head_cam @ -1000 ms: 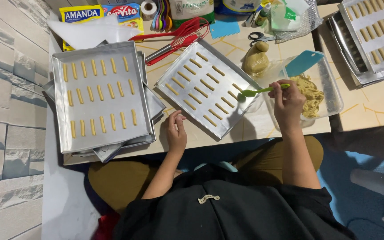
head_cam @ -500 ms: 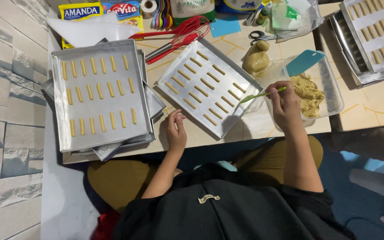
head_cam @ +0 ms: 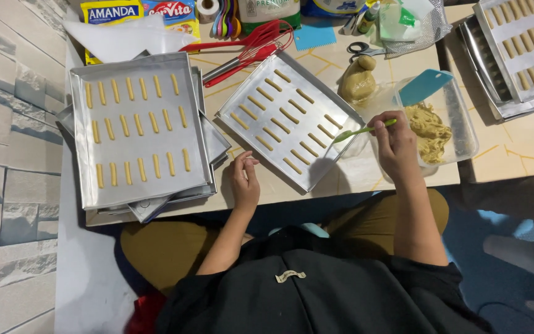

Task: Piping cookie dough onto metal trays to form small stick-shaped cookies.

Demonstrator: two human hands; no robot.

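The right hand [head_cam: 397, 145] is pinching a thin green plastic spatula [head_cam: 363, 131] at centre-right, fingers closed. The left hand [head_cam: 245, 182] is resting loosely curled and empty on the desk [head_cam: 341, 179]. Keeping the blade low is probably helping neat placement on the tilted metal baking tray [head_cam: 242, 111].

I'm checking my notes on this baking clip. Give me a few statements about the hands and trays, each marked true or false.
1. The right hand holds a green spatula. True.
2. The left hand holds the red whisk. False: it rests empty on the table, the whisk lies far off.
3. The tilted tray carries dough sticks. True.
4. The clear tub is empty. False: it holds dough.
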